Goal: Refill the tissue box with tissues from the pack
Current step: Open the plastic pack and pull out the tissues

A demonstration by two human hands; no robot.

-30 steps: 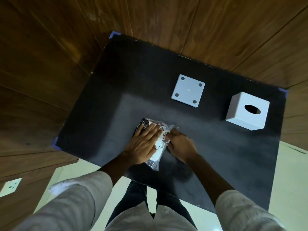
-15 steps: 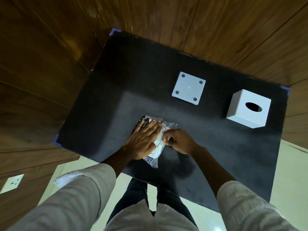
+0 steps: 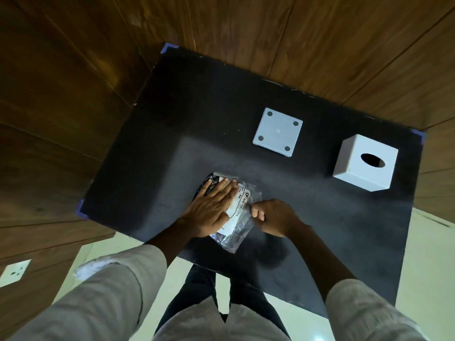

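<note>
A clear plastic tissue pack (image 3: 240, 217) with white tissues inside lies on the black table (image 3: 307, 205) near its front edge. My left hand (image 3: 209, 210) lies flat on top of the pack, fingers spread, pressing it down. My right hand (image 3: 273, 216) pinches the pack's wrapper at its right edge with closed fingers. The white cube tissue box (image 3: 365, 166) with an oval hole on top stands at the far right, apart from both hands. Its flat white base plate (image 3: 278, 135) with dark round feet lies upside down behind the pack.
Wooden wall panels surround the table at the back and left. Blue tape marks the table corners (image 3: 80, 211). A wall socket (image 3: 14, 271) sits low at the left. My legs stand against the table's front edge over a pale floor (image 3: 430, 254).
My right hand has shifted slightly rightward along the pack's edge, tugging the wrapper. My left hand stays pressed on the pack. The box and base plate have not moved.
</note>
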